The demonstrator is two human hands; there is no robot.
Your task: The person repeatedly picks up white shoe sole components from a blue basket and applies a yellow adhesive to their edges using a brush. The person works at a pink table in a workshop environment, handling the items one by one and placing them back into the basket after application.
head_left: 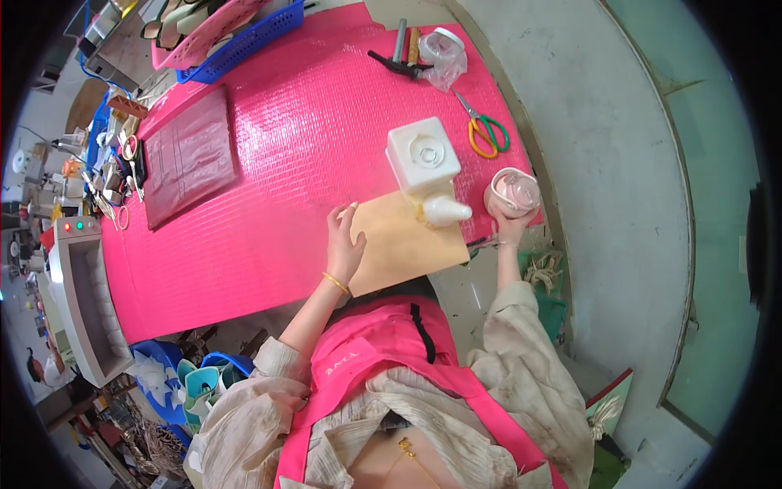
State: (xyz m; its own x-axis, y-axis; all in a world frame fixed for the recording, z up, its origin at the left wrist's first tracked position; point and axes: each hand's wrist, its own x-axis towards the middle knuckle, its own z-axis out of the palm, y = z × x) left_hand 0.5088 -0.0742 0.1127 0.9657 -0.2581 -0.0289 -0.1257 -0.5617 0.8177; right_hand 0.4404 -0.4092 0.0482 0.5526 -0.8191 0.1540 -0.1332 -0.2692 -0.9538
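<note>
At the right near edge of the pink table: a pale pink cup with a clear top is grasped by the right hand from its near side.
Left hand: the fingers are parted and loosely bent, beside the left edge of a tan sheet; whether the sheet is touched cannot be told.
White container: it is placed by the sheet's far edge, with a white cone-shaped nozzle seen at its near side.
Scissors: they are laid beyond the cup, one handle orange, one green.
Hammer: it is set at the far right, near a clear jar.
</note>
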